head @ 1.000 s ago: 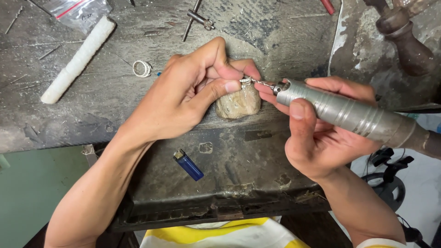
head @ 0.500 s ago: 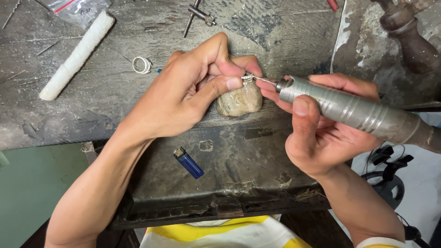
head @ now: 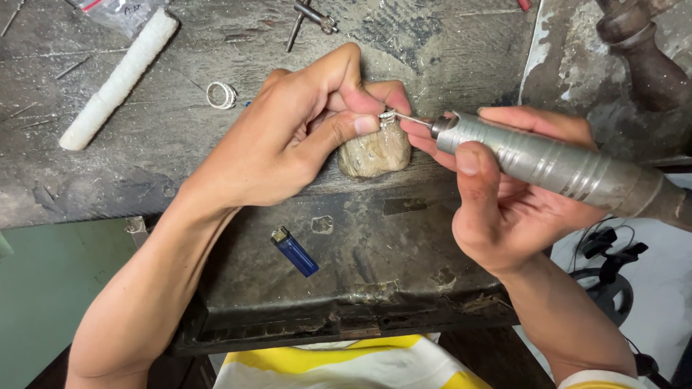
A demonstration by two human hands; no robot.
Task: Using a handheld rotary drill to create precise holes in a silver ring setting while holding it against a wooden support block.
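Scarred and grey, the workbench (head: pixel 180 166) carries a worn bench pin (head: pixel 375 155) at its front edge, with a lower tray (head: pixel 375 288) below it holding a blue lighter (head: pixel 295 252). On the bench top lie a white cloth-wrapped stick (head: pixel 119 78) and a loose silver ring (head: pixel 221 95).

At the pin, the left hand (head: pixel 303 133) is closed, thumb and forefinger pinching a small silver piece (head: pixel 387 115) just above the pin's top. This piece sits at the fingertips, on the hand's right side, and the thin bit of a grey rotary handpiece (head: pixel 555 166) reaches it from the right. Wrapped around the handpiece body, the right hand (head: pixel 504 209) grips it with the thumb across the top and fingers beneath.

Compared with 0.5 s ago, both hands and the piece keep nearly the same place on the pin; the handpiece keeps much the same angle, tip at the piece.
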